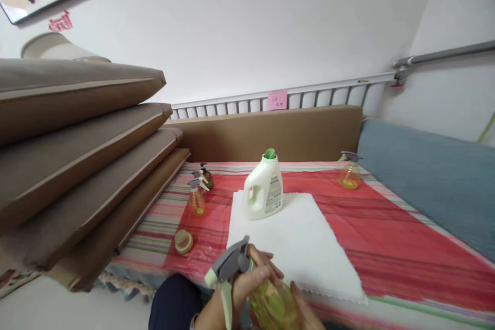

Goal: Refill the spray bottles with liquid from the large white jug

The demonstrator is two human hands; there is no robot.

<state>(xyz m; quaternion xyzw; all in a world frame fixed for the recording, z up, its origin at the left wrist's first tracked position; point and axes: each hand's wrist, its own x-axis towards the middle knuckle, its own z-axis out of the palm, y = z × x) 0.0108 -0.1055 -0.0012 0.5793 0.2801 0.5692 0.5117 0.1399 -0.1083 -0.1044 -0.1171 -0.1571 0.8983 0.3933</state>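
Note:
Both my hands hold a clear yellow spray bottle (270,304) at the bottom of the head view, near the front edge of the bed. My left hand (247,281) is wrapped round its neck, just under the grey trigger head (229,265). My right hand (303,307) grips the bottle's body from the right. A white cloth (305,240) lies just beyond them on the red striped cover (386,227). A white detergent jug (263,188) with a green cap stands upright on the cloth's far edge.
Two small spray bottles (198,193) stand at the left of the cover, another (350,172) at the far right, and a round lid (183,241) lies near the left edge. Stacked brown cushions (77,165) lean at the left. A brown headboard (270,131) and blue blanket (425,175) border the cover.

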